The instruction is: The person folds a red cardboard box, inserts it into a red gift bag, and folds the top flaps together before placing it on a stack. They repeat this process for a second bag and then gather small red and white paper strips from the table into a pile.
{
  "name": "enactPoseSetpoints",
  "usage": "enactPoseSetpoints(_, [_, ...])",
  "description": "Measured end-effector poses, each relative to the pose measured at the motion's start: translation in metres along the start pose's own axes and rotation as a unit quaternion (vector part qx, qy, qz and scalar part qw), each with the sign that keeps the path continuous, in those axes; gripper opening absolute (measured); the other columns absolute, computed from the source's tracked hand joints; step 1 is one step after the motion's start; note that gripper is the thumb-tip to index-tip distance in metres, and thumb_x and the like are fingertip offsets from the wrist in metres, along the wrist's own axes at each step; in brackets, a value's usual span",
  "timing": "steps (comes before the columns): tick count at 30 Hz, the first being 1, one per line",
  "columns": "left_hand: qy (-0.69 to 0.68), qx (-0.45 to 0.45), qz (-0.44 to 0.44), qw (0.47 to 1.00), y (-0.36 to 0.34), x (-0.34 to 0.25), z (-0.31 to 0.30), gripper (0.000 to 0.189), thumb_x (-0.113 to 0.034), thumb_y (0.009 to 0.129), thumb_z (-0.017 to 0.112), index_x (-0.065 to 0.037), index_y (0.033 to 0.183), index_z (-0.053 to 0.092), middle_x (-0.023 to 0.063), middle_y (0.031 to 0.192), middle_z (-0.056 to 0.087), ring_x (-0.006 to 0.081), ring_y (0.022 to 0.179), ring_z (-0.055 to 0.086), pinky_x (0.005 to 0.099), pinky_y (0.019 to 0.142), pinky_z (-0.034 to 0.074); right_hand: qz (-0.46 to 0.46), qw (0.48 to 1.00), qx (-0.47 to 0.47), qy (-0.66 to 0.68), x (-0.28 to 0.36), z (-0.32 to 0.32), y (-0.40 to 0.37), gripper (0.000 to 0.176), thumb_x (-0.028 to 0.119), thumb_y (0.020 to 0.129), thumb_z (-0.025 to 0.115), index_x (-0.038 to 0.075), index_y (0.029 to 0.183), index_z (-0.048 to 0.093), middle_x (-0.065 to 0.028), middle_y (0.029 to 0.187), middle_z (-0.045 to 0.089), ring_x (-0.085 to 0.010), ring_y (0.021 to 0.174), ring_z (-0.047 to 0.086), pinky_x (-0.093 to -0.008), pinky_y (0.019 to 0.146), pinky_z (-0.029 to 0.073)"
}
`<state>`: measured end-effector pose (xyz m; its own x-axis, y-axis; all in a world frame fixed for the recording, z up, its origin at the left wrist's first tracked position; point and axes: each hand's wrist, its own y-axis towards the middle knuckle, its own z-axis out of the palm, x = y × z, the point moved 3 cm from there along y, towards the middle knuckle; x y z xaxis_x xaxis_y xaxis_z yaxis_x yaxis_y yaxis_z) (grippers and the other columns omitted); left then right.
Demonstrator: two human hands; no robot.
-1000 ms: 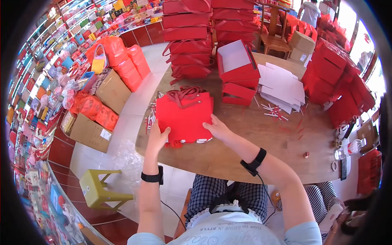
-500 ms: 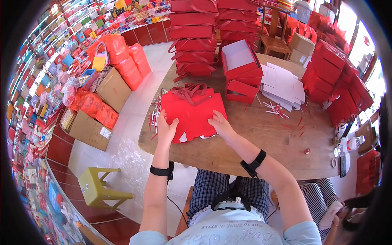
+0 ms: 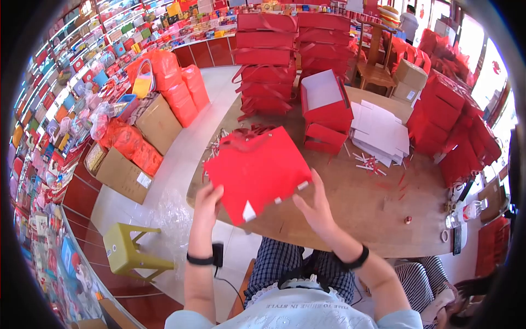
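A flat red gift bag [image 3: 260, 170] with dark red ribbon handles [image 3: 246, 137] is tilted over the near edge of the table, its lower edge toward me. Small white patches show along that edge. My left hand [image 3: 207, 205] grips the bag's lower left side, the thumb on top and the other fingers partly hidden beneath. At the right corner is my right hand [image 3: 318, 205], its fingers stretched along the side and its thumb spread away. Whether those fingertips press on the bag is hard to tell.
Stacked red boxes [image 3: 266, 57] rise at the back of the wooden table [image 3: 350, 214]. An open red box [image 3: 326, 104], white sheets [image 3: 381, 131] and scattered red-and-white strips [image 3: 370, 163] lie to the right. A green stool [image 3: 129, 247] stands at left; another person sits at right.
The bag has come toward me and turned, its right side now higher. My left hand has closed on its edge; my right hand has moved down and outward to the corner.
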<state>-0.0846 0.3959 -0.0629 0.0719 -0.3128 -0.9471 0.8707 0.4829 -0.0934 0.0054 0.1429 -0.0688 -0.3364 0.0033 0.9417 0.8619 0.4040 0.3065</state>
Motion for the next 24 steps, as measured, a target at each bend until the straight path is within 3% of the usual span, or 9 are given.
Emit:
enactPoseSetpoints(2, [-0.029,0.032,-0.002,0.999,-0.037,0.016,0.011,0.017,-0.006,0.081,0.06,-0.002,0.097,0.061,0.0036,0.09,0.063,0.0127,0.08,0.061,0.0242,0.069,0.05,0.003,1.0,-0.015,-0.007,0.013,-0.015,-0.022,0.078,0.004,0.078,0.062,0.003,0.139,0.014,-0.0171,0.14,0.023,-0.0259,0.133,0.018,-0.0361,0.108,0.017])
enactPoseSetpoints(5, [-0.067,0.064,-0.027,0.995,-0.084,0.058,0.046,0.026,0.003,0.074,0.064,-0.002,0.1,0.06,0.004,0.092,0.063,0.0127,0.083,0.06,0.0247,0.075,0.048,0.042,0.959,-0.122,0.253,0.014,-0.035,-0.045,0.075,-0.006,0.077,0.057,0.007,0.139,0.016,-0.0145,0.14,0.023,-0.024,0.131,0.023,-0.0372,0.104,0.027])
enactPoseSetpoints(8, [-0.088,0.118,-0.07,0.987,-0.1,0.069,0.102,0.037,0.005,0.072,0.066,-0.001,0.107,0.057,0.0051,0.102,0.06,0.0137,0.094,0.056,0.0277,0.083,0.045,0.062,0.95,-0.212,0.221,0.006,-0.072,-0.063,0.074,-0.008,0.076,0.055,0.008,0.138,0.018,-0.0132,0.139,0.025,-0.024,0.129,0.027,-0.0341,0.1,0.034])
enactPoseSetpoints(9, [-0.11,0.141,-0.098,0.979,-0.106,0.071,0.114,0.043,0.005,0.072,0.066,-0.001,0.112,0.054,0.0058,0.107,0.058,0.0143,0.102,0.053,0.0293,0.087,0.043,0.046,0.944,-0.252,0.208,0.009,-0.084,-0.068,0.068,-0.009,0.077,0.053,0.007,0.136,0.023,-0.0118,0.133,0.033,-0.0215,0.119,0.041,-0.0302,0.093,0.04])
enactPoseSetpoints(10, [-0.109,0.158,-0.11,0.975,-0.105,0.076,0.121,0.043,0.005,0.072,0.066,-0.001,0.112,0.054,0.0058,0.107,0.058,0.0143,0.102,0.053,0.0293,0.087,0.043,0.047,0.94,-0.272,0.2,0.009,-0.097,-0.072,0.068,-0.009,0.077,0.053,0.007,0.136,0.023,-0.0118,0.133,0.033,-0.0215,0.119,0.041,-0.0302,0.093,0.04])
enactPoseSetpoints(13, [-0.015,0.287,-0.138,0.948,-0.096,0.097,0.119,0.058,-0.007,0.071,0.072,-0.001,0.122,0.045,0.0072,0.117,0.054,0.0159,0.114,0.046,0.032,0.093,0.039,0.036,0.909,-0.373,0.183,0.01,-0.131,-0.089,0.059,-0.009,0.08,0.051,0.006,0.132,0.027,-0.008,0.113,0.048,-0.0121,0.094,0.055,-0.0224,0.077,0.047])
enactPoseSetpoints(15, [0.038,0.438,-0.183,0.879,-0.083,0.114,0.109,0.071,-0.023,0.069,0.076,0.001,0.126,0.041,0.0087,0.117,0.054,0.0164,0.111,0.049,0.0314,0.092,0.04,0.048,0.907,-0.373,0.191,0.017,-0.149,-0.096,0.059,-0.009,0.08,0.051,0.006,0.132,0.027,-0.0079,0.11,0.05,-0.0125,0.094,0.055,-0.0227,0.077,0.047])
enactPoseSetpoints(18, [-0.086,0.351,-0.224,0.905,-0.07,0.102,0.125,0.079,-0.036,0.066,0.078,0.003,0.125,0.042,0.0095,0.116,0.054,0.0158,0.106,0.052,0.0301,0.09,0.042,0.06,0.913,-0.352,0.197,0.017,-0.161,-0.101,0.057,-0.009,0.081,0.052,0.005,0.131,0.029,-0.0073,0.105,0.053,-0.0129,0.093,0.056,-0.0231,0.078,0.047])
enactPoseSetpoints(24, [0.105,0.332,-0.123,0.929,-0.068,0.099,0.142,0.048,-0.011,0.079,0.065,0.004,0.121,0.046,0.0092,0.11,0.057,0.0148,0.099,0.055,0.0308,0.085,0.045,0.08,0.943,-0.268,0.179,0.014,-0.158,-0.096,0.045,-0.007,0.081,0.055,-0.002,0.123,0.041,-0.0078,0.104,0.057,-0.0117,0.093,0.057,-0.024,0.081,0.046])
